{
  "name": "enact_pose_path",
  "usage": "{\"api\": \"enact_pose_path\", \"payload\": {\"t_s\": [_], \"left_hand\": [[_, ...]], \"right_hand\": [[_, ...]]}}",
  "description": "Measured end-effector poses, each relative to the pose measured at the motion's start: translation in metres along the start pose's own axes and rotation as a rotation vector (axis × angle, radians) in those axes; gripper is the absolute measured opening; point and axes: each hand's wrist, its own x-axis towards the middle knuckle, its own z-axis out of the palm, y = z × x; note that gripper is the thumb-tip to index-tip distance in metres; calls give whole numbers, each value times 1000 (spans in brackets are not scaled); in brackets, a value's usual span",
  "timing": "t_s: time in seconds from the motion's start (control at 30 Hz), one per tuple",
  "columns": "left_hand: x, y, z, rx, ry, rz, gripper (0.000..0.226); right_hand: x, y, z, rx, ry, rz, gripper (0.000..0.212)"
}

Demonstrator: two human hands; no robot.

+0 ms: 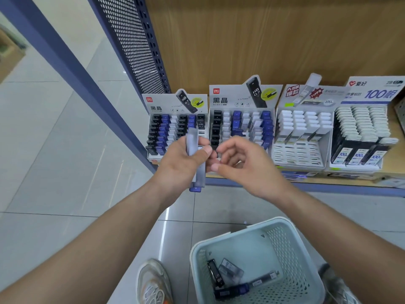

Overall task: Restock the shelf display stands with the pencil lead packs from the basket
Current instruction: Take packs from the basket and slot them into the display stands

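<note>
Wooden shelf (392,159) ahead is carrying the display stands (241,128). My left hand (184,160) is gripping lead packs (199,175), thumb across them. My right hand (247,165) is hovering beside, loosely curled, empty. Next, I think, it is pinching one out for slotting. Others are lying in the basket (293,264).

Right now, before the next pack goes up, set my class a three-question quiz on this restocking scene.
1. True or false: the basket is empty.
2. Which hand grips the blue-capped lead pack? A left, B right, C neither.
3. How many display stands sit on the shelf?
Key: 1 false, lead packs lie inside; 2 A, the left hand; 3 four.
</note>
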Motion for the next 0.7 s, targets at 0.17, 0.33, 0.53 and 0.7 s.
{"api": "enact_pose_path", "payload": {"t_s": [0.17, 0.33, 0.53, 0.7], "left_hand": [[-6, 4, 3, -97, 28, 26, 5], [-11, 5, 5, -63, 48, 63, 4], [-15, 6, -2, 51, 3, 105, 7], [-18, 9, -5, 61, -4, 67, 8]], "right_hand": [[-18, -3, 24, 12, 153, 56, 51], [-26, -13, 34, 100, 169, 85, 51], [-28, -17, 25, 216, 112, 107, 33], [-30, -12, 12, 159, 51, 85, 33]]}}
